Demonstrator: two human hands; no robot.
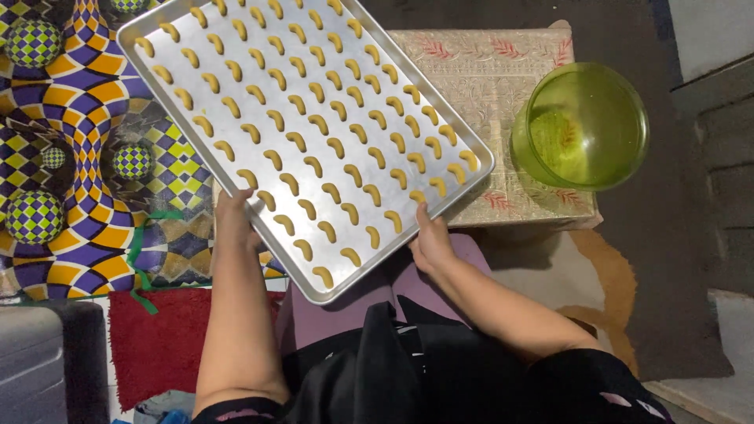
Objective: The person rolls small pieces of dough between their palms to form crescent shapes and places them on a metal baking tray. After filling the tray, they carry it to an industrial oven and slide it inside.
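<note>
Above patterned cloth [71, 141], left hand [233, 220] and right hand [428, 239] clasp the stiff baking tray [169, 55] by its near rim (loose crescents [314, 126] could slide).

Setting: a home, floor-level living area. Evidence: patterned purple, yellow and green floor mat [71, 141]; red rug [157, 345]; low desk [503, 71] under an embossed cloth; metal baking tray [169, 47] of crescent dough pieces [314, 122]; green plastic bowl [585, 126].

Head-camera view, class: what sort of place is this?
Probably a home floor used for baking: a metal tray of curved yellow dough pieces, a patterned floor cloth, a green glass bowl.
</note>
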